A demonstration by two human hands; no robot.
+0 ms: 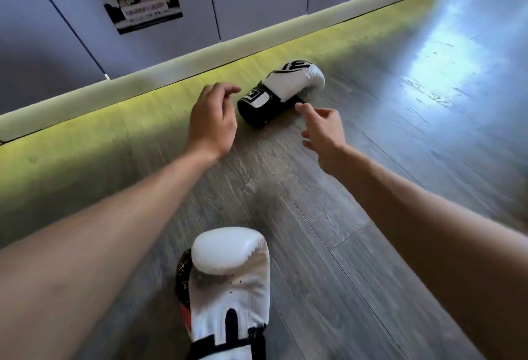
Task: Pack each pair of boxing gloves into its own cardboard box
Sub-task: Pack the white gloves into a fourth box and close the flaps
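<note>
A white boxing glove with a black cuff (281, 92) lies on its side on the wooden floor, cuff toward me. My left hand (213, 115) hovers just left of the cuff, fingers loosely curled and holding nothing. To the right of the cuff is my right hand (324, 129), fingers relaxed, one fingertip close to the glove's underside. A second white glove with black markings (228, 291) lies on the floor near the bottom edge, between my forearms. No cardboard box is in view.
A pale baseboard ledge (200, 57) runs along grey wall panels with posters (141, 2) at the back. A yellow-green glow lies on the floor under it. Bright light falls on the wooden floor (428, 79) at the right.
</note>
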